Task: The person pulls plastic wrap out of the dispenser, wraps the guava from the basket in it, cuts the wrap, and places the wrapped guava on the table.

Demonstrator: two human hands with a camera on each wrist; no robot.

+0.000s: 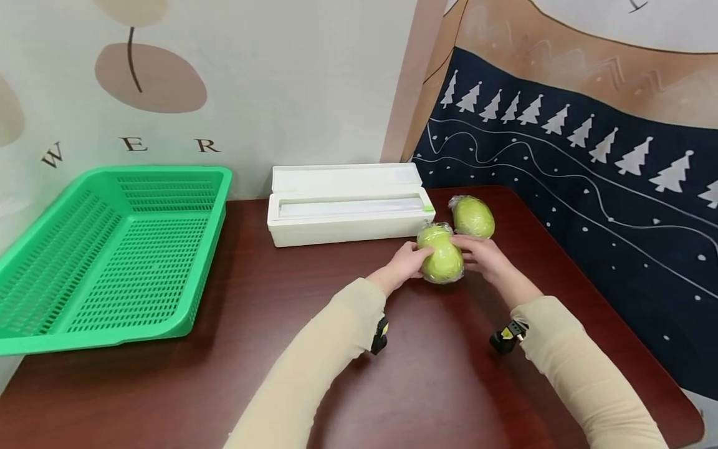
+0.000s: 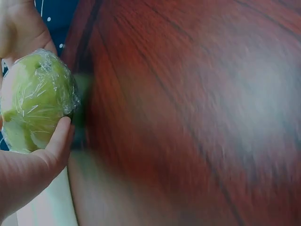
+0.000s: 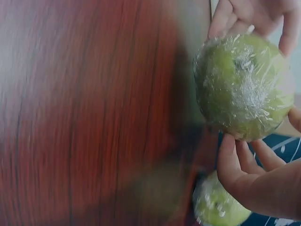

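Between both hands is a green, pear-shaped fruit [image 1: 442,259] wrapped in clear cling film, with crinkled film bunched at its end. My left hand [image 1: 408,259] grips its left side; in the left wrist view the thumb [image 2: 61,134] presses on the film. My right hand [image 1: 483,254] holds the opposite side, its fingertips on the film in the right wrist view. A second wrapped green fruit [image 1: 473,217] rests on the table just beyond my right hand. Behind the held fruit stands a white cling film box [image 1: 348,227], lid raised, with a pale roll inside.
A large green plastic basket [image 1: 191,299] with slotted walls stands on the left of the dark red wooden table [image 1: 269,380]. A pale wall cloth is behind, and a dark blue printed cloth [image 1: 617,237] hangs along the right edge.
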